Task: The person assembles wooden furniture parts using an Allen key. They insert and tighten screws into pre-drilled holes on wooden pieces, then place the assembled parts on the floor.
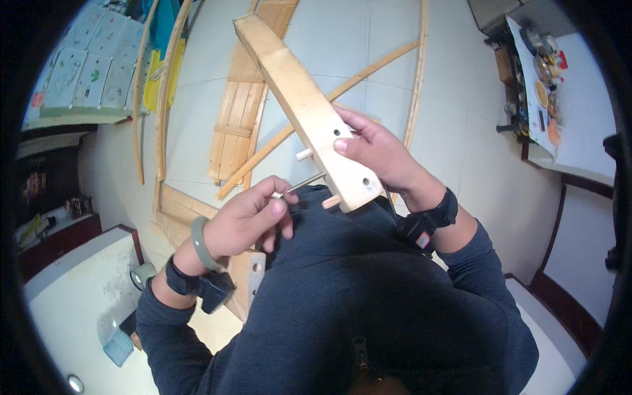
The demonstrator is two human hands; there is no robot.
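My right hand (378,150) grips a pale wooden beam (297,85) near its lower end, thumb on the face beside a dark round hole. The beam slants from the upper left down toward my lap, and a second hole shows near its end. Two short wooden dowels (304,155) stick out of its left edge. Between them a thin metal rod (304,184) meets that edge; whether it is a bolt or a tool I cannot tell. My left hand (253,217) is closed in a pinch at the rod's outer end.
Beyond the beam, a slatted wooden panel (234,131) and a long diagonal strip (375,68) lie on the tiled floor. Long rails (416,79) stretch along both sides. More wooden parts (184,205) rest by my left arm. A cluttered white table (579,99) stands far right.
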